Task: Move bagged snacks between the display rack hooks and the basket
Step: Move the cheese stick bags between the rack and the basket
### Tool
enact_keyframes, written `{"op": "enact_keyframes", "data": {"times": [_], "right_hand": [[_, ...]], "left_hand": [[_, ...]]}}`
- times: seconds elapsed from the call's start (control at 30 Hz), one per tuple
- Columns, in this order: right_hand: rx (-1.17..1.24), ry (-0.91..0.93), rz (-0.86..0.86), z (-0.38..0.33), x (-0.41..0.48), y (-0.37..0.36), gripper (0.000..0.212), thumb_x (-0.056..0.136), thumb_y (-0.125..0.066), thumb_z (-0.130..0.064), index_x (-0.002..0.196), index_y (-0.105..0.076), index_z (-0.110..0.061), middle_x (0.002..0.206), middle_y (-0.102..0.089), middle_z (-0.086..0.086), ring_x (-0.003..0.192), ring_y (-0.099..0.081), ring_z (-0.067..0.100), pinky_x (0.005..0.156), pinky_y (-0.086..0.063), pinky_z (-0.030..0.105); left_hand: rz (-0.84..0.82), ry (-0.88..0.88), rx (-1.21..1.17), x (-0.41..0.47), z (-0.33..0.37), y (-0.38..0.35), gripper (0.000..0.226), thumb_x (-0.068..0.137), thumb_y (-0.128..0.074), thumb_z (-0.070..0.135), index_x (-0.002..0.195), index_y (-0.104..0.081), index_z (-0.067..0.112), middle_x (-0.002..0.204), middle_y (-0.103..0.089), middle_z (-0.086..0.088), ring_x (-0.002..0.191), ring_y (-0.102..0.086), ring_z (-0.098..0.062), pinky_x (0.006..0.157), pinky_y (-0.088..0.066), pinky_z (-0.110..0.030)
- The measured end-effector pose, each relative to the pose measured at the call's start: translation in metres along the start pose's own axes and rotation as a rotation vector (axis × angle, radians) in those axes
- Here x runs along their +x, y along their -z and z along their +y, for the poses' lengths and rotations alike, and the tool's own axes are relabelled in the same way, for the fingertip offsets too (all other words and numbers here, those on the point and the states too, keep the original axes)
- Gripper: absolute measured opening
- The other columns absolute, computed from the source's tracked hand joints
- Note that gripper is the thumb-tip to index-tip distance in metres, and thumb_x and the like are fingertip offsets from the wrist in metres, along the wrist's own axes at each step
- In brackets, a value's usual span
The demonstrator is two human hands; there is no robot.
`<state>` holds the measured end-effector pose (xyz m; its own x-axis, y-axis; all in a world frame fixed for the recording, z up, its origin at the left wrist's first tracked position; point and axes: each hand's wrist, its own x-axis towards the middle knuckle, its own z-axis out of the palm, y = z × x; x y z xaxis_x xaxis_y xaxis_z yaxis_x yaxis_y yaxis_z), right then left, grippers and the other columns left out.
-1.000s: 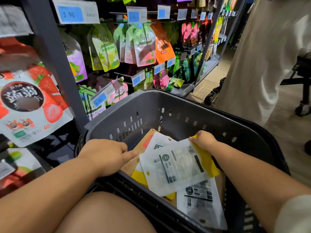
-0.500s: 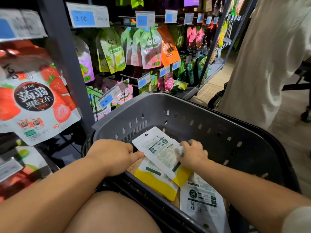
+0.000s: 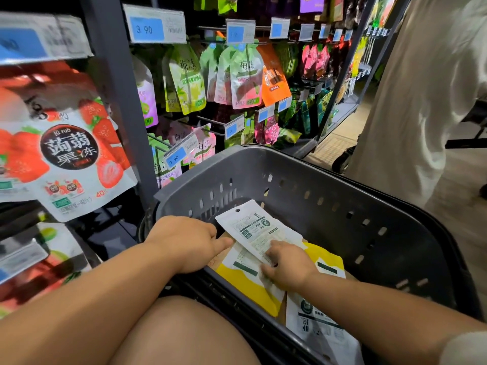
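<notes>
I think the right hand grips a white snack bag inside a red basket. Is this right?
Not quite: the basket is dark grey, not red. The head view shows the right hand gripping the white snack bag inside it.

This is a shop, in its snack aisle. A dark metal display rack [image 3: 116,101] carries rows of hanging bagged snacks [image 3: 245,75], each row fronted by a blue-and-white price tag [image 3: 155,29], one reading 3.90. A grey plastic shopping basket [image 3: 342,185] sits before it.
</notes>
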<state>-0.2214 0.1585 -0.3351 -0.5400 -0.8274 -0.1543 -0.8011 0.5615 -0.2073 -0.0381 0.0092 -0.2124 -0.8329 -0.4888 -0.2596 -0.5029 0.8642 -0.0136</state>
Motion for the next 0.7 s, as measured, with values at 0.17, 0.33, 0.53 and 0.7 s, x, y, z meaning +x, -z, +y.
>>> {"op": "enact_keyframes", "data": {"times": [0.17,0.33,0.53,0.7], "right_hand": [[0.039,-0.086,0.069,-0.003,-0.001,0.005,0.017,0.095,-0.046,-0.029,0.082,-0.054,-0.021,0.098,-0.068,0.005,0.092,-0.061,0.03,0.067,-0.038,0.033],[0.188,-0.163,0.226,-0.018,0.001,0.063,0.017,0.101,-0.044,-0.025,0.085,-0.044,-0.022,0.081,-0.057,0.002,0.073,-0.054,0.024,0.059,-0.037,0.035],[0.517,0.052,0.317,-0.004,-0.008,0.131,0.016,0.099,-0.054,-0.021,0.084,-0.049,-0.021,0.075,-0.057,-0.001,0.071,-0.052,0.017,0.064,-0.04,0.032],[1.097,0.219,0.175,-0.007,-0.033,0.148,0.026,0.078,-0.071,-0.056,0.078,-0.06,-0.033,0.075,-0.062,-0.006,0.066,-0.057,0.01,0.06,-0.047,0.026]], "left_hand": [[-0.019,-0.007,-0.013,-0.002,0.004,0.0,0.054,0.097,-0.022,0.066,0.089,-0.056,0.026,0.076,-0.05,0.009,0.082,-0.048,-0.017,0.067,-0.032,-0.032],[-0.006,-0.017,-0.038,-0.004,0.0,0.001,0.056,0.096,-0.021,0.066,0.085,-0.054,0.023,0.075,-0.052,0.006,0.083,-0.053,-0.02,0.069,-0.034,-0.033],[-0.008,-0.025,-0.056,-0.005,-0.001,0.0,0.054,0.094,-0.021,0.071,0.084,-0.05,0.027,0.073,-0.05,0.007,0.079,-0.049,-0.017,0.068,-0.035,-0.034],[0.011,-0.018,-0.163,-0.004,-0.003,-0.001,0.07,0.082,-0.018,0.083,0.091,-0.056,0.024,0.07,-0.05,0.006,0.078,-0.052,-0.02,0.064,-0.031,-0.035]]}}
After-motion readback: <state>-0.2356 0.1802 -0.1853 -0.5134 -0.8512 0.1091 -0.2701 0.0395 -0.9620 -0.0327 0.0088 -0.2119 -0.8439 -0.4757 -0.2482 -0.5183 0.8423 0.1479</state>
